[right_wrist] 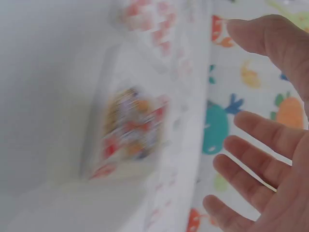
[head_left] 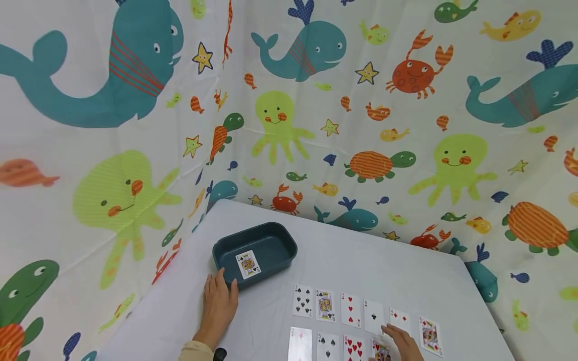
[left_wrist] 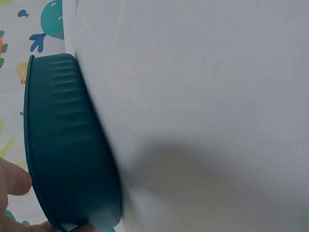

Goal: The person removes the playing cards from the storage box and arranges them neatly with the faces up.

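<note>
In the head view a dark teal tray stands on the white table, with one black-suited face card lying face up inside. My left hand holds the tray's near left corner; the left wrist view has its thumb against the rim and fingertips low on the outer wall. At the lower right, my right hand hovers over rows of face-up playing cards, close to a club card and a face card. Its fingers are spread with nothing between them, beside a blurred face card.
The upper row also has a seven of spades, a three of hearts, a diamond card and a red face card. Below lie a diamond card and a five of spades. A sea-animal curtain borders the table.
</note>
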`<act>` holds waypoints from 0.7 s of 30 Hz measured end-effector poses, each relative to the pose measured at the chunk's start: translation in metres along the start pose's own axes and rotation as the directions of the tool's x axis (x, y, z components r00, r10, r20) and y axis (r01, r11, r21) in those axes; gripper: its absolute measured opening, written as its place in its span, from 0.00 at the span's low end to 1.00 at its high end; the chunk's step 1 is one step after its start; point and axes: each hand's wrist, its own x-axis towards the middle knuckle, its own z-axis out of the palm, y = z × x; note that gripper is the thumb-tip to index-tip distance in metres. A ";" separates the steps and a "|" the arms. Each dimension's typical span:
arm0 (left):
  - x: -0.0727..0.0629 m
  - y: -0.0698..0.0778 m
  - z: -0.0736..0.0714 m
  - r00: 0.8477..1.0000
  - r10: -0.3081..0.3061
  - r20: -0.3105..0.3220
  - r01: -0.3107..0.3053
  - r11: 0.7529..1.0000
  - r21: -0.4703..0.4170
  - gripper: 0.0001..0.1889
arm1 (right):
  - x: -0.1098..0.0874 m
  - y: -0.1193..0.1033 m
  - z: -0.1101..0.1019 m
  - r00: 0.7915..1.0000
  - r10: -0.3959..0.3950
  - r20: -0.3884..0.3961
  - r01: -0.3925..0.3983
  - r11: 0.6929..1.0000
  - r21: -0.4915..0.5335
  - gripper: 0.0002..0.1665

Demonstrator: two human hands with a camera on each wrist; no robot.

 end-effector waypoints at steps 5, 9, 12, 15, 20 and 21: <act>0.000 0.000 -0.002 1.000 -0.003 0.008 0.003 1.000 0.003 0.30 | 0.028 -0.048 -0.020 0.930 0.295 0.218 -0.309 0.951 0.032 0.47; -0.001 0.001 -0.003 1.000 -0.017 0.021 0.016 1.000 0.009 0.30 | 0.043 -0.066 -0.023 0.912 0.336 0.234 -0.364 0.927 0.087 0.48; 0.000 0.001 -0.003 0.999 -0.022 0.024 0.022 1.000 0.013 0.30 | 0.051 -0.074 -0.021 0.919 0.335 0.210 -0.366 0.921 0.133 0.49; 0.000 0.002 -0.004 0.999 -0.023 0.024 0.022 1.000 0.012 0.30 | 0.060 -0.082 -0.020 0.909 0.352 0.223 -0.390 0.907 0.160 0.50; 0.000 0.001 -0.003 0.999 -0.028 0.025 0.028 1.000 0.010 0.30 | 0.075 -0.094 -0.016 0.917 0.343 0.202 -0.383 0.899 0.212 0.52; 0.000 0.002 -0.002 0.999 -0.030 0.026 0.030 0.999 0.013 0.30 | 0.078 -0.095 -0.014 0.924 0.333 0.188 -0.370 0.902 0.224 0.51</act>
